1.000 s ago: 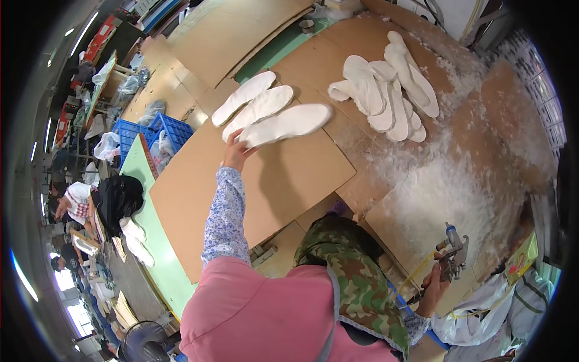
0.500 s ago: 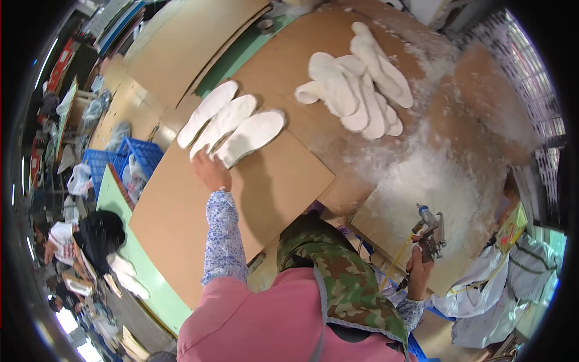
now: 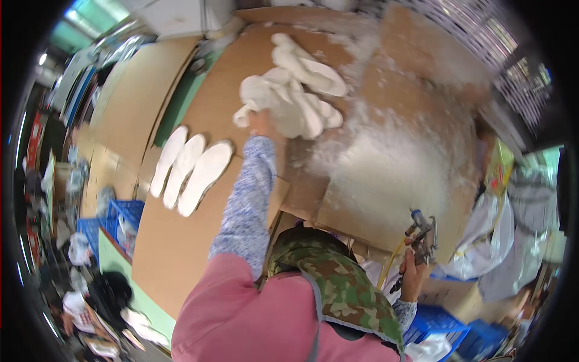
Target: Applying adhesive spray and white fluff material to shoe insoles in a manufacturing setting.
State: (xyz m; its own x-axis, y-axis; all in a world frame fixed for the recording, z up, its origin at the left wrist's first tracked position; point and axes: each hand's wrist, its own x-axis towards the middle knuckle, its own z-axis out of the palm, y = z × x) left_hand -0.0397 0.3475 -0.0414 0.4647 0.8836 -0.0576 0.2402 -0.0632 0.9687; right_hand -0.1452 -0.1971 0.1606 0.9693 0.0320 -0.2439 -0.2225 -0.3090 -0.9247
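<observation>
My left hand (image 3: 263, 124) is at the near left edge of a heap of white insoles (image 3: 295, 96), its fingers closed on the edge of one insole (image 3: 259, 92). Its fingertips are blurred and partly hidden. To the left of that arm, three white insoles (image 3: 205, 175) lie side by side on a brown board. My right hand (image 3: 414, 274), low on the right, is wrapped round the handle of a metal spray gun (image 3: 424, 234). A yellow hose (image 3: 392, 260) runs down from the gun.
White fluffy residue (image 3: 386, 169) coats the boards at the right. Brown cardboard (image 3: 163, 253) covers the near left of the table. Blue crates (image 3: 125, 214) stand beyond the left edge, another blue crate (image 3: 435, 326) at the lower right. White sacks (image 3: 482, 232) hang at the right.
My left hand has left the row of three insoles and moved right and away to the heap. My right hand still holds the spray gun. The head view has shifted.
</observation>
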